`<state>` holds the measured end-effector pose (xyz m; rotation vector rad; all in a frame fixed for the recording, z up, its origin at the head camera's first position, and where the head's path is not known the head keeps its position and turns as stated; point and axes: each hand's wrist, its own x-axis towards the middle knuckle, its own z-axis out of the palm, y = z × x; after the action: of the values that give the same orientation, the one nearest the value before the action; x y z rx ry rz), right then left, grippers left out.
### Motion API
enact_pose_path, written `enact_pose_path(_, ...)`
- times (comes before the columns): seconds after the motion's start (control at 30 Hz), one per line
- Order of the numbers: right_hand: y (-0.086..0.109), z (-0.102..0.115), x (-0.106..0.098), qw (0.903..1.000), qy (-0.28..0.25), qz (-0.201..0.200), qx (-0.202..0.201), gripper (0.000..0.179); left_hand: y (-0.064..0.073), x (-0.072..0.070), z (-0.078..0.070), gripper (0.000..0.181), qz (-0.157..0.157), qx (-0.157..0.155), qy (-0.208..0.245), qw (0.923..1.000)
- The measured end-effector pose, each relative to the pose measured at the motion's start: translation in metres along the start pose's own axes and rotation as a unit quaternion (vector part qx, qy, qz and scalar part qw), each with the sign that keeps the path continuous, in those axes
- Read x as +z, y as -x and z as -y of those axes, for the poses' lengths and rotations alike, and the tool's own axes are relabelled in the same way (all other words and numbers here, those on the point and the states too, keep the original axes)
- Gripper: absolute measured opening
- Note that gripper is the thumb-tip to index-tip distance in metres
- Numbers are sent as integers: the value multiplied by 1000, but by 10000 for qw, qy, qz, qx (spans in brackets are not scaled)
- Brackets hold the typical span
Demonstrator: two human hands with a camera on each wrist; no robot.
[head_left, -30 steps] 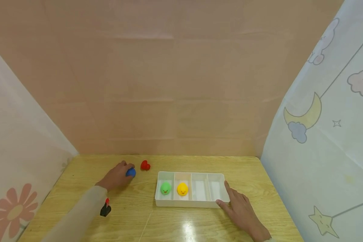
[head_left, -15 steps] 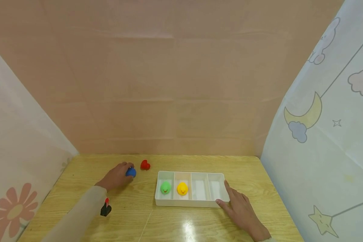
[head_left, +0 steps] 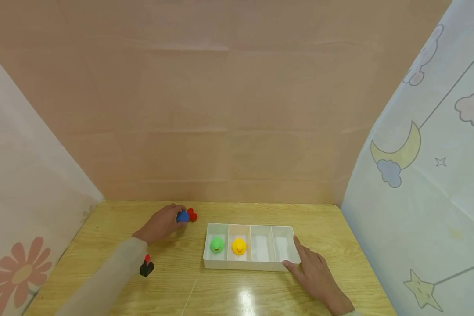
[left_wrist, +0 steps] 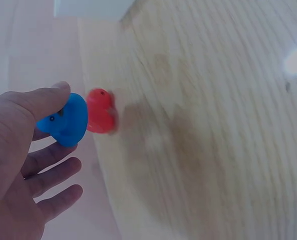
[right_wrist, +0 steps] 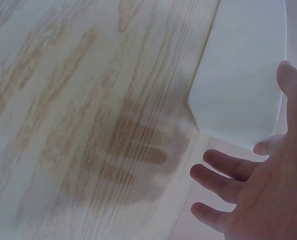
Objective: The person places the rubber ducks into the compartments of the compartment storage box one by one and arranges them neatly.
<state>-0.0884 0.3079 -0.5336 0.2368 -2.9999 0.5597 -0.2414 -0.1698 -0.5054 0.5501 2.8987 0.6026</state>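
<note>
My left hand point(head_left: 163, 223) pinches a small blue rubber duck point(left_wrist: 74, 122) between thumb and index finger, the other fingers spread loosely in the left wrist view. Right beside the blue duck, a red rubber duck point(left_wrist: 101, 111) sits on the table, partly covered by it in the head view. My right hand point(head_left: 315, 273) rests at the right end of a white divided tray point(head_left: 245, 265), thumb at the front rim and index finger along the end wall. Its remaining fingers extend past the tray in the right wrist view.
A green duck point(head_left: 217, 245) sits in the tray's leftmost compartment, a yellow duck point(head_left: 238, 246) in the one beside it. A black duck with a red beak point(head_left: 146, 267) stands close to the left sleeve point(head_left: 118, 267). Cloth walls point(head_left: 229, 109) enclose the wooden table point(head_left: 174, 285).
My left hand has moved right and a little farther back with the blue duck, bringing it close to the red duck. The right hand and the tray stay put.
</note>
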Motion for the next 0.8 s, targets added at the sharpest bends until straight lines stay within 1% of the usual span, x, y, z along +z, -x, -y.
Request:
enact_pose_path(0.1, -1, 0, 0, 10000, 28, 18, -1, 82, -2, -1, -8, 52, -43, 30, -9, 10000)
enact_pose_path(0.23, -1, -1, 0, 10000, 96, 9, -14, 81, -4, -3, -18, 51, -144, 195, -94, 9997)
enact_pose_path(0.3, -2, -1, 0, 9999, 126, 15, -16, 81, -4, -5, -23, 49, -193, 358, -154, 9991)
enact_pose_path(0.47, -2, 1, -2, 9998, 183, 21, -37, 81, -6, -6, -39, 50, -179, 546, -113, 9983)
enact_pose_path(0.57, -1, 2, -4, 9997, 213, -3, -70, 80, -7, -6, -54, 52, -144, 621, -137, 9979)
enact_pose_path(0.63, -1, 2, -5, 9996, 247, -44, -101, 79, -8, -6, -66, 51, -158, 702, -194, 9972)
enact_pose_path(0.7, -1, 2, -5, 9995, 280, -61, -123, 79, -9, -5, -79, 52, -121, 701, -227, 9972)
enact_pose_path(0.8, -1, 1, -3, 9994, 319, -57, -131, 79, -10, -2, -99, 52, -38, 794, -153, 9967)
